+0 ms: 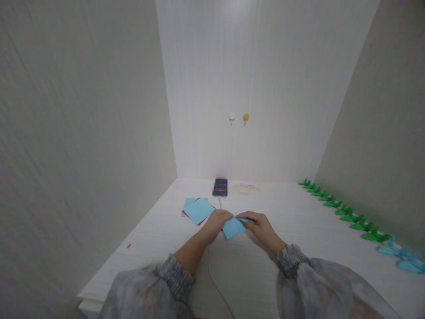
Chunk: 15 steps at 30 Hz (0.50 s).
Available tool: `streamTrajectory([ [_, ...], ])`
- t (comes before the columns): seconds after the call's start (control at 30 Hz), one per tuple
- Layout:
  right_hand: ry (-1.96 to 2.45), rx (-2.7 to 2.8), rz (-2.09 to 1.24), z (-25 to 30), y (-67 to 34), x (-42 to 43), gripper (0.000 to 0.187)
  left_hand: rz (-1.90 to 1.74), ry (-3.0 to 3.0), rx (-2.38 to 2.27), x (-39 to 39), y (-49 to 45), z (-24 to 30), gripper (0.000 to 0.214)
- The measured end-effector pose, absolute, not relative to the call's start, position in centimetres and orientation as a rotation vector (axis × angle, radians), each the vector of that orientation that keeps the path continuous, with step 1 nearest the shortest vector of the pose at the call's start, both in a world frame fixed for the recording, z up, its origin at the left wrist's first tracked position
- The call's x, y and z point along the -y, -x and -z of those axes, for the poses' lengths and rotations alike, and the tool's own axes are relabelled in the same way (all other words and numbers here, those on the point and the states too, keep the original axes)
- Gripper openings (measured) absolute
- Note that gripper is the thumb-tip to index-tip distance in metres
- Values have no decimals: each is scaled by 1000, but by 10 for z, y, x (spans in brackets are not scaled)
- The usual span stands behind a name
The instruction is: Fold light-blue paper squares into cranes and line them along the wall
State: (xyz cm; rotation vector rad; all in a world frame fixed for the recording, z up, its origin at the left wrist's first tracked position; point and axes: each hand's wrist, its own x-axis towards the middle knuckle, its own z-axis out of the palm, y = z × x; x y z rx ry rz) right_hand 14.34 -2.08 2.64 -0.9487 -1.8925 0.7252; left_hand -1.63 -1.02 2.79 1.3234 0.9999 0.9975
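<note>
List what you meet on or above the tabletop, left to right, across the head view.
Small red piece → loose blue and red sheets → left hand → folded blue paper → right hand → green folded figures → light-blue folded figures.

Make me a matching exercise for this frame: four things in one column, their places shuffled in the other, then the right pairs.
Things
1. Partly folded blue paper
2. Loose blue and red sheets
3. Dark device
4. Green folded pieces

Places
A. In a row along the right-hand wall
B. Near the back wall
C. Held by the left hand and right hand
D. Overlapping on the table, left of the hands

Pairs: 1-C, 2-D, 3-B, 4-A
</note>
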Motion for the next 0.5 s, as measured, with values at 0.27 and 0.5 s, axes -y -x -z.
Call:
streamTrajectory([
  [0.27, 804, 1948, -688, -31, -142, 22, 22, -1090, -1241, -915, 12, 19, -29, 13],
  [0.5, 825, 1889, -746, -32, -141, 24, 23, -1073, -1186, -919, 15, 18, -36, 14],
])
